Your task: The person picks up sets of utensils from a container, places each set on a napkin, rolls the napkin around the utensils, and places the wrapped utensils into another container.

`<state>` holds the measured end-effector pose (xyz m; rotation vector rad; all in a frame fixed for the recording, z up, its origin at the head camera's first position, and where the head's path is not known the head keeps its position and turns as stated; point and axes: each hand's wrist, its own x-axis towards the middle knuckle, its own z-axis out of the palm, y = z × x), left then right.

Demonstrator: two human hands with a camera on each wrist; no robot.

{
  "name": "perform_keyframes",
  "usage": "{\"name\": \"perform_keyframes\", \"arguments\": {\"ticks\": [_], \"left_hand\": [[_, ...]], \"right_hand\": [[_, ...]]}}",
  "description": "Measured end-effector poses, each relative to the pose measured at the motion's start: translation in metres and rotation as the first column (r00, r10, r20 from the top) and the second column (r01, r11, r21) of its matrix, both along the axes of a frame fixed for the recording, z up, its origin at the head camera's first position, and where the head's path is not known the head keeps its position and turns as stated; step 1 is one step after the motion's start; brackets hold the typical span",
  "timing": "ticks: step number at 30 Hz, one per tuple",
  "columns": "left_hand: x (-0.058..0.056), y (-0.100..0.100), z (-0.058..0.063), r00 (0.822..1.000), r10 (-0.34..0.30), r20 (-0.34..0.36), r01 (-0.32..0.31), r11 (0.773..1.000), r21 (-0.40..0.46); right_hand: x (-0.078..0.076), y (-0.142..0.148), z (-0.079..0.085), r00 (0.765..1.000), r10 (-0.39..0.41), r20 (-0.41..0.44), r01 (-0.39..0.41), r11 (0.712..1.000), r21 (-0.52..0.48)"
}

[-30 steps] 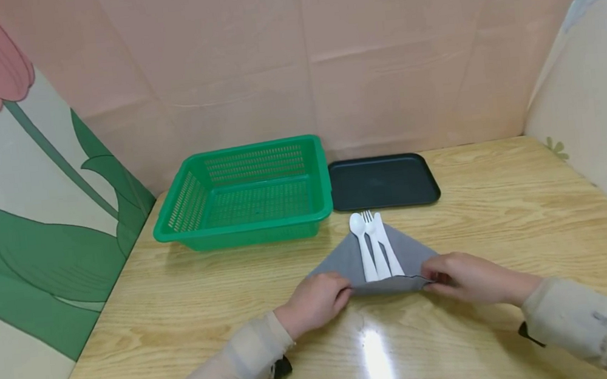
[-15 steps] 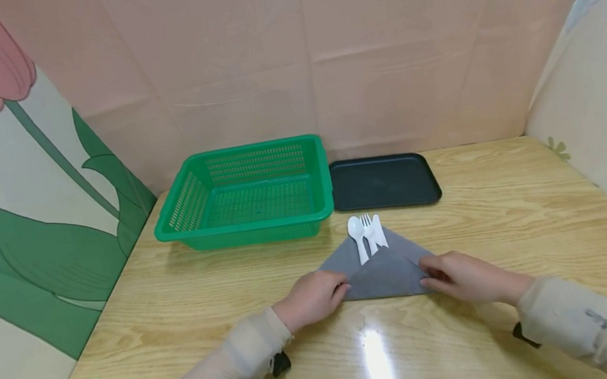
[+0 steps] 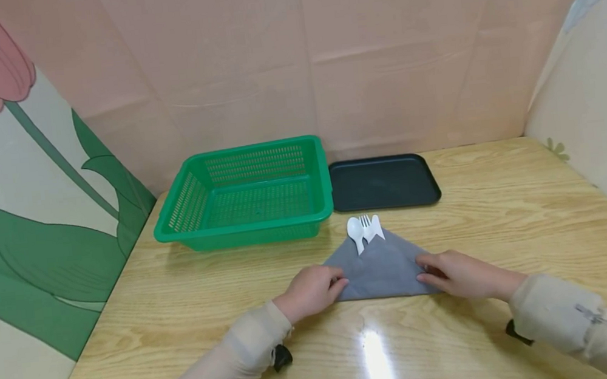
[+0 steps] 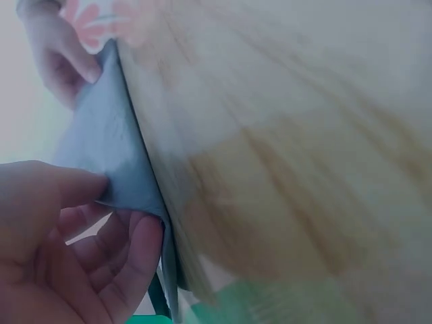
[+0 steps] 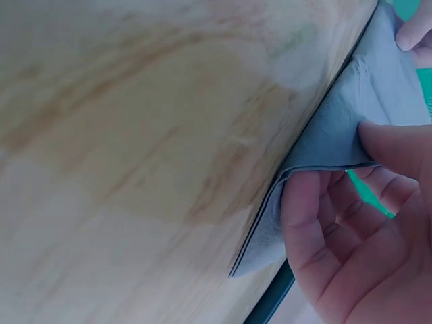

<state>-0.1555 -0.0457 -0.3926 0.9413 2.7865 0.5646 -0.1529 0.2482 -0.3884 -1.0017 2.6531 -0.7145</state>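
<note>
A grey cloth napkin (image 3: 379, 270) lies folded on the wooden table, its front flap turned up over the cutlery. From the flap stick out the heads of a white spoon (image 3: 355, 228), a white fork (image 3: 366, 227) and a white knife (image 3: 377, 226); their handles are hidden under the cloth. My left hand (image 3: 311, 290) pinches the flap at its left side. On the right side my right hand (image 3: 462, 273) pinches it likewise. In the left wrist view, the thumb lies on top of the napkin (image 4: 121, 148) and the fingers are beneath the flap.
A green plastic basket (image 3: 247, 226) with slotted walls stands at the back left. Beside it on the right is a black tray (image 3: 385, 183). A pink cloth wall rises behind the table (image 3: 504, 219), with patterned panels on both sides.
Both hands have brought the napkin's front flap up and away from the person, over the cutlery handles. More of the spoon, fork and knife is now covered. Basket and tray have stayed put.
</note>
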Motion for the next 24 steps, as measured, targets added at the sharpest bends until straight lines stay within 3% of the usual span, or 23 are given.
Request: {"name": "perform_keyframes", "arguments": {"ticks": [6, 24], "left_hand": [[-0.003, 0.001, -0.001, 0.999, 0.027, -0.017, -0.027, 1.000, -0.013], [-0.011, 0.003, -0.002, 0.996, 0.071, 0.050, -0.069, 0.997, -0.041]], "right_hand": [[-0.002, -0.002, -0.002, 1.000, -0.026, 0.010, 0.026, 1.000, 0.011], [-0.007, -0.007, -0.003, 0.997, -0.079, 0.026, 0.077, 0.995, 0.065]]}}
